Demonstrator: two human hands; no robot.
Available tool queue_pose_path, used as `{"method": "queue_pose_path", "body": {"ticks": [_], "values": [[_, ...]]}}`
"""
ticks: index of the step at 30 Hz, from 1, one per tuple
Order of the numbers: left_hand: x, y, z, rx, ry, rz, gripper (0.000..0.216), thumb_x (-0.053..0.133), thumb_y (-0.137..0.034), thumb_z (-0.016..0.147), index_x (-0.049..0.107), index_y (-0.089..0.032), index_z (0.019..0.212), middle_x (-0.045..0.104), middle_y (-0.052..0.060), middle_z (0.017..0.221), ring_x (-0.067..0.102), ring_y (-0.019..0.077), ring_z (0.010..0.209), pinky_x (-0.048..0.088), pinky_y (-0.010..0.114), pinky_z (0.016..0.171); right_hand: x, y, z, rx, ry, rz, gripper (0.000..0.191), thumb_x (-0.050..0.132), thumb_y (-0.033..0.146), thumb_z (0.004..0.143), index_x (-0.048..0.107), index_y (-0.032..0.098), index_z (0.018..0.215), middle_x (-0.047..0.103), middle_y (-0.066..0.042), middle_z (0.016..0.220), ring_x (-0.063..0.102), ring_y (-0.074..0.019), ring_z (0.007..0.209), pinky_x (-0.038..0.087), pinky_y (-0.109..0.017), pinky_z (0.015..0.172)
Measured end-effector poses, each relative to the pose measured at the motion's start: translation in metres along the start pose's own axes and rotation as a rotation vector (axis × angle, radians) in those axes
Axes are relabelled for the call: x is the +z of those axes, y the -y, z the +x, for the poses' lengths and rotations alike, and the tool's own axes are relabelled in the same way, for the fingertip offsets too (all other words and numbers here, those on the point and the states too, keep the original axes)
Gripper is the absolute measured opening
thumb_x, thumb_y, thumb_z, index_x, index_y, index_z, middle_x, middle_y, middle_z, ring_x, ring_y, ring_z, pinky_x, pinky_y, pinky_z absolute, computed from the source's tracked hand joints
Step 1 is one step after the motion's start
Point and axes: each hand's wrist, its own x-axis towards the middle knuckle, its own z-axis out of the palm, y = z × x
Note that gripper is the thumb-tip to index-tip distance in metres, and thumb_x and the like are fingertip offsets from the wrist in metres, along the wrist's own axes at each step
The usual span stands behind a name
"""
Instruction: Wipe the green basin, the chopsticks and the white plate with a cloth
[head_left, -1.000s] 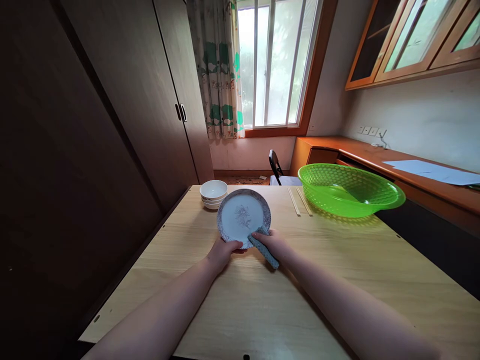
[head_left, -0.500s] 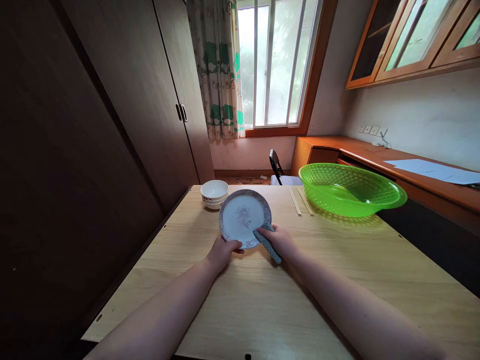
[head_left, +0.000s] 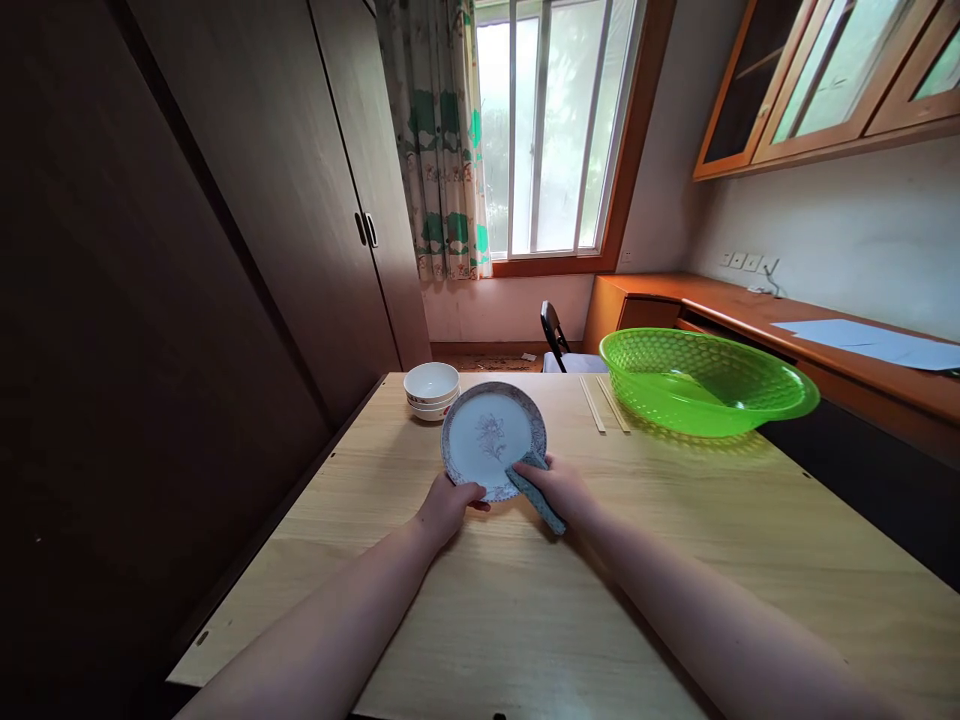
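Note:
My left hand (head_left: 448, 507) grips the near rim of a round plate (head_left: 487, 432) with a grey patterned border and a flower print, held tilted up above the wooden table (head_left: 675, 560). My right hand (head_left: 564, 490) is closed on a folded blue-grey cloth (head_left: 535, 484) and presses it against the plate's lower right rim.
A stack of white bowls (head_left: 431, 389) stands just behind the plate on the left. Chopsticks (head_left: 604, 403) lie beside a large green plastic basket (head_left: 705, 378) at the table's far right. A dark wardrobe (head_left: 225, 250) runs along the left; a chair (head_left: 556, 342) and an orange desk (head_left: 825, 340) stand beyond.
The cloth in my right hand has shifted slightly along the plate's lower right rim; the plate stays held in much the same place. The view has drifted a little.

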Motion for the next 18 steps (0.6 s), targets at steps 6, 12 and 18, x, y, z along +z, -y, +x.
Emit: {"method": "queue_pose_path", "body": {"ticks": [6,12,18], "values": [[0.001,-0.001,-0.002,0.013,-0.002,0.006,0.029,0.065,-0.021,0.055,0.072,-0.012,0.082,0.070,0.006,0.077,0.060,0.0173,0.064,0.053,0.030,0.060,-0.010,0.002,0.008,-0.010,-0.139,-0.027,0.037,0.076,0.044,0.065,0.070,0.016,0.088,0.076,-0.008,0.086,0.070,-0.0237,0.079,0.053,-0.031,0.069],[0.000,-0.003,-0.001,-0.006,-0.007,0.024,0.030,0.064,-0.021,0.053,0.071,-0.012,0.080,0.069,0.006,0.073,0.060,0.0182,0.062,0.053,0.031,0.059,-0.004,-0.002,0.006,0.014,-0.051,0.013,0.035,0.076,0.042,0.065,0.072,0.015,0.087,0.076,-0.009,0.089,0.070,-0.0247,0.083,0.053,-0.031,0.072],[-0.001,0.001,0.001,-0.002,-0.014,0.028,0.024,0.063,-0.021,0.053,0.069,-0.012,0.074,0.067,0.005,0.068,0.059,0.0172,0.058,0.053,0.031,0.058,-0.002,-0.003,0.005,0.046,0.057,0.060,0.037,0.079,0.039,0.063,0.073,0.015,0.091,0.076,-0.010,0.094,0.070,-0.0273,0.089,0.053,-0.035,0.078]]}}
